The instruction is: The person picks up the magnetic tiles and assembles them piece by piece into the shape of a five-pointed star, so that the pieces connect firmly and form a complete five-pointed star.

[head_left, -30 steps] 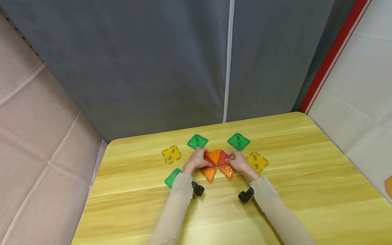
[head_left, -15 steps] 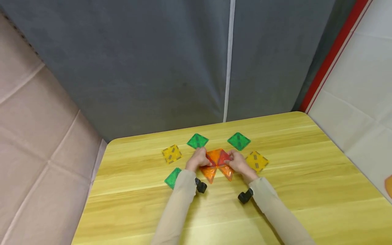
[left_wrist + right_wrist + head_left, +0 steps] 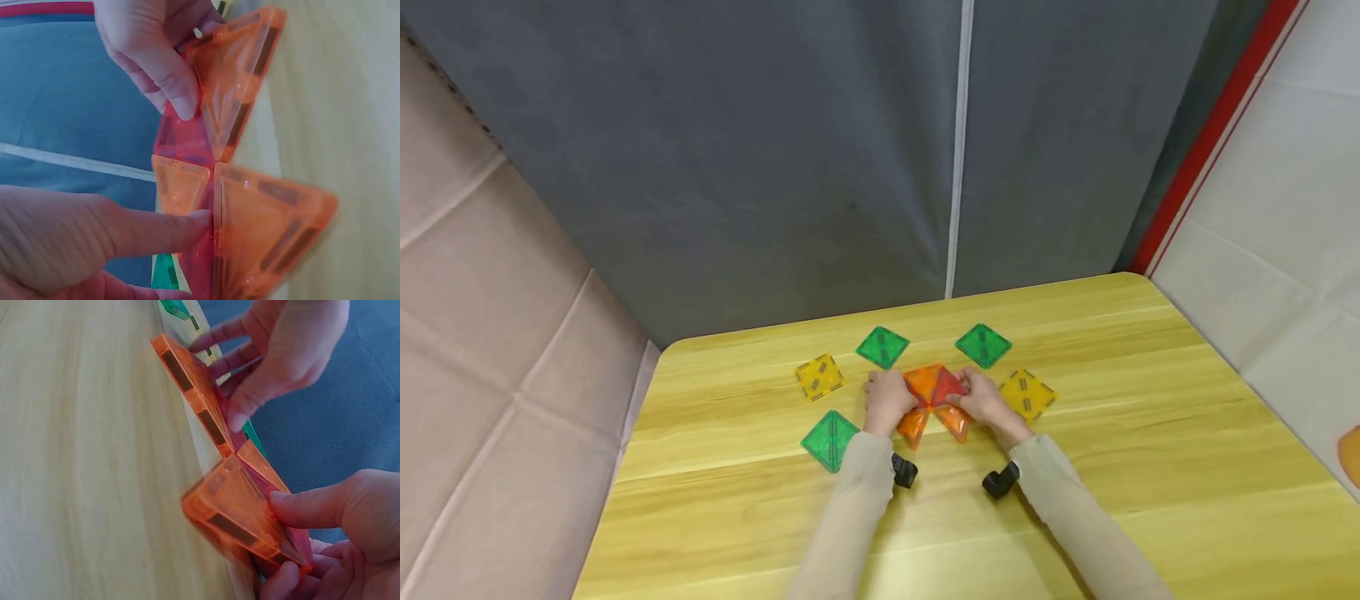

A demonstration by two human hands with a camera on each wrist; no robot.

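Note:
Between the two hands, orange and red translucent triangular tiles are joined at a common point; an orange tile (image 3: 922, 382) lies at the far side. My left hand (image 3: 889, 402) has its thumb on the left red tile (image 3: 199, 265), fingers at the outer edge. My right hand (image 3: 987, 400) pinches the right red tile (image 3: 949, 386) between thumb and fingers. Two near orange tiles, the left one (image 3: 913, 426) and the right one (image 3: 955, 422), point toward the body. In the right wrist view the orange tile (image 3: 237, 509) by the right hand is tilted up from the table.
Green diamond shapes lie behind the hands, one left (image 3: 883, 347) and one right (image 3: 983, 345), with another (image 3: 831, 441) beside the left forearm. Yellow squares lie at left (image 3: 819, 377) and right (image 3: 1028, 395). A grey curtain (image 3: 775, 183) hangs beyond the wooden table (image 3: 715, 500).
My left hand and forearm have shifted right and slightly nearer the body, uncovering more of the near left green shape. The right hand has barely moved.

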